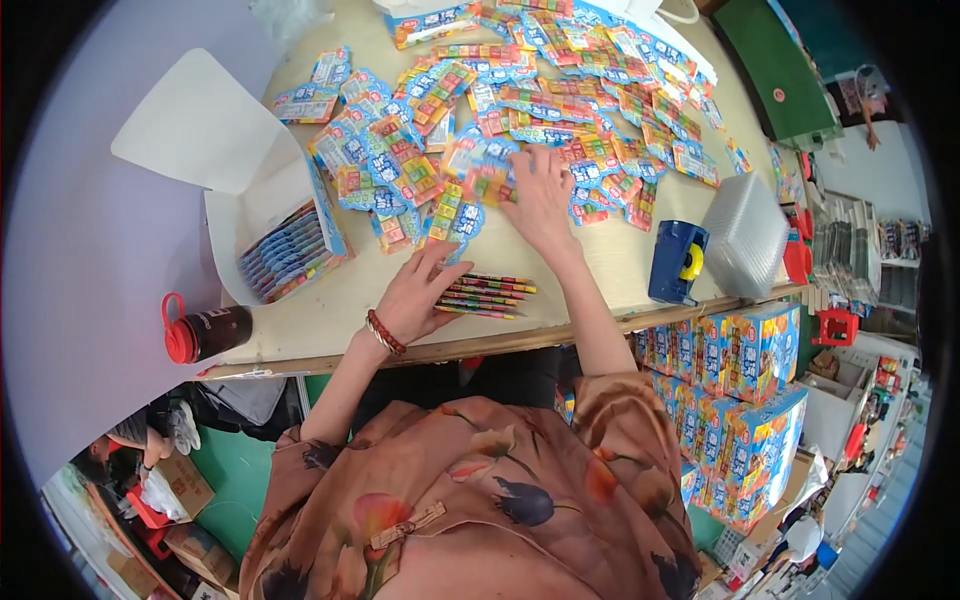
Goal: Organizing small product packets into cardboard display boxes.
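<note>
A neat stack of flat, colourful packets (488,297) lies near the table's front edge, its thin edges showing. My left hand (405,298) curls around the left end of this stack, with a red beaded bracelet on the wrist. Just beyond its fingertips is a loose packet (457,222) with a blue scalloped end. Further out, my right hand (542,195) grips another packet (482,160) by its right side; that packet is blurred by motion. A wide heap of similar packets (400,160) spreads over the far part of the table.
At left an open white carton (225,235) holds a row of packets, beside a dark bottle with a red lid (205,333). A blue tape dispenser (678,262) and a clear plastic tray (747,235) stand at right. Below the table edge, printed boxes (745,420) are stacked.
</note>
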Demonstrator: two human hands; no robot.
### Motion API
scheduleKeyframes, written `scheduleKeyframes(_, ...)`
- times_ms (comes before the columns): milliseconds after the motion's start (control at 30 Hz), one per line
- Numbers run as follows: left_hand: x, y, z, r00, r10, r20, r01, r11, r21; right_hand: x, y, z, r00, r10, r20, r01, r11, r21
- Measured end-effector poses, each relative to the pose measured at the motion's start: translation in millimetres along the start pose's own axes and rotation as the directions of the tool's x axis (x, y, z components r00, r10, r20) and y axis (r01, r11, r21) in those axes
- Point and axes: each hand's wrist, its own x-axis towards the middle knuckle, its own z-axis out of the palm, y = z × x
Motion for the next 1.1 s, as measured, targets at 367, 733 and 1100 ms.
scheduleKeyframes(367,9,-4,1,0.999,-0.026,-0.036,0.023,0.997,-0.078,-37,-18,-40,0.935,-0.063,0.349,-0.203,0.712,0.673)
scheduleKeyframes(733,14,1,1,1.0,0.021,-0.003,-0.021,1.0,-0.002,16,0,-2,0.926,-0.299,0.23,0.293,0.954,0.059)
scheduleKeyframes(1100,15,1,-4,0.997,-0.024,0.072,0.025,1.0,-0.008,-55,34,-21,0.829,0.514,0.221,-0.192,-0.11,0.975)
